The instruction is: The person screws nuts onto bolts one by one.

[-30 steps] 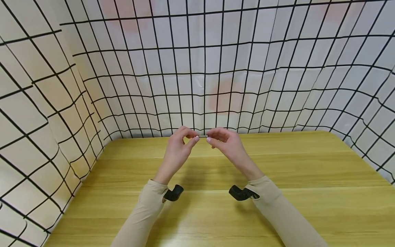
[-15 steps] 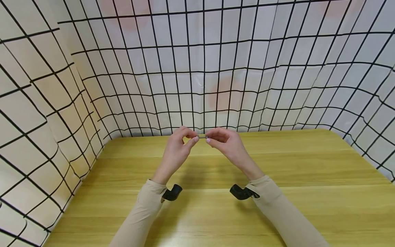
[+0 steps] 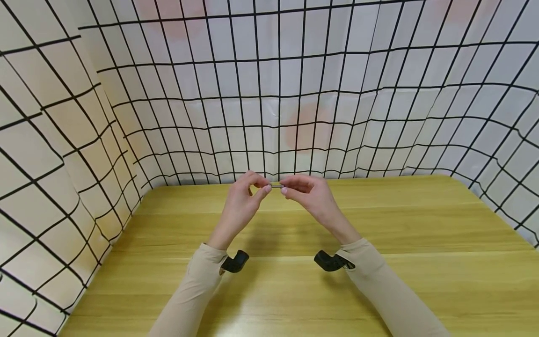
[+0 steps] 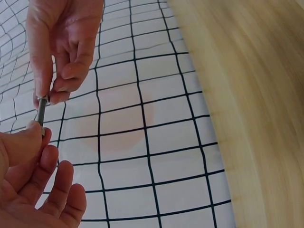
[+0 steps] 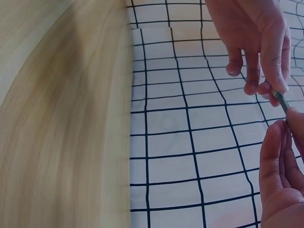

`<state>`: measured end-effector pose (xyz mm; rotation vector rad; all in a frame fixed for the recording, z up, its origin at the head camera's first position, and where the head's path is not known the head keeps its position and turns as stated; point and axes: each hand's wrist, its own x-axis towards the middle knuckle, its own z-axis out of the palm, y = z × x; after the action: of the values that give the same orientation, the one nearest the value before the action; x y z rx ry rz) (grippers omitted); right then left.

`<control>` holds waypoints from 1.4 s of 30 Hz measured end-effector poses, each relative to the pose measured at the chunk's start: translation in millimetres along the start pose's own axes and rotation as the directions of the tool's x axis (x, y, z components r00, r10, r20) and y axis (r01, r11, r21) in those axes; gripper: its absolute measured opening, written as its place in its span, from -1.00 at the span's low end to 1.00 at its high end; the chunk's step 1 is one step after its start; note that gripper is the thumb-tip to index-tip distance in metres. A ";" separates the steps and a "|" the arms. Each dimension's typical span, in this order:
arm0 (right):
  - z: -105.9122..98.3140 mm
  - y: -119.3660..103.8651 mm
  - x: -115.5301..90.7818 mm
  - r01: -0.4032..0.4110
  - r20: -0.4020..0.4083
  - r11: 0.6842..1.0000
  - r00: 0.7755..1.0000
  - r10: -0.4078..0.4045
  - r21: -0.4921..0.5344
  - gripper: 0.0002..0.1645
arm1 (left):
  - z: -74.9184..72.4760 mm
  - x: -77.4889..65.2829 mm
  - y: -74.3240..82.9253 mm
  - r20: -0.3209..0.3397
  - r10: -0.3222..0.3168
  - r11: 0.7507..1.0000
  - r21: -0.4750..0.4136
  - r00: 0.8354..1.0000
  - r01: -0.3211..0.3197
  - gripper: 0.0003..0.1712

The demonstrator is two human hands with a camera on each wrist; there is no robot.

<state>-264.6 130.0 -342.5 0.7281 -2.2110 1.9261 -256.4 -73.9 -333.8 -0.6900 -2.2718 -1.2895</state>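
A thin grey metal bolt [image 3: 276, 186] lies level between my two hands, over the far part of the table. My left hand [image 3: 243, 199] pinches its left end between thumb and index finger. At the other end, the thumb and fingertips of my right hand [image 3: 312, 196] pinch it. In the right wrist view thread shows along the bolt [image 5: 283, 101], with a wider metal collar by the left fingertips. The left wrist view shows its bare grey shank [image 4: 41, 111] and a bright wider part at the right fingertips. Both ends are partly hidden by fingers.
The wooden table [image 3: 269, 285] spreads below both hands. Behind its far edge stands a white sheet with a black grid [image 3: 236, 107], which also closes off both sides. Each sleeve cuff carries a black wrist mount [image 3: 236, 261].
Both hands keep almost the same pose on the bolt. The head view has tilted down very slightly, and the bolt looks darker and thinner than a second ago.
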 end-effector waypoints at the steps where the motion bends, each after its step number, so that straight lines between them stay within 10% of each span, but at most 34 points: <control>1: -0.3 -0.1 0.1 0.000 0.001 1.000 1.000 0.000 0.004 -0.70 | -0.1 0.1 0.0 0.000 -0.001 1.000 -0.002 1.000 0.001 -0.95; 22: 4.1 -19.6 -1.8 -0.020 -0.004 0.999 1.000 0.020 -0.047 -0.77 | 2.1 0.8 2.6 0.010 0.007 1.000 -0.011 1.000 -0.007 -0.95; 42: 0.2 6.8 3.1 0.013 0.000 0.998 1.000 -0.013 0.055 -0.69 | 5.5 0.8 2.1 -0.007 0.031 0.999 -0.016 0.999 -0.031 -0.95</control>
<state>-270.1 129.4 -347.5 0.7493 -2.1559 1.9878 -256.4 -67.9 -334.6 -0.7229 -2.2388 -1.2955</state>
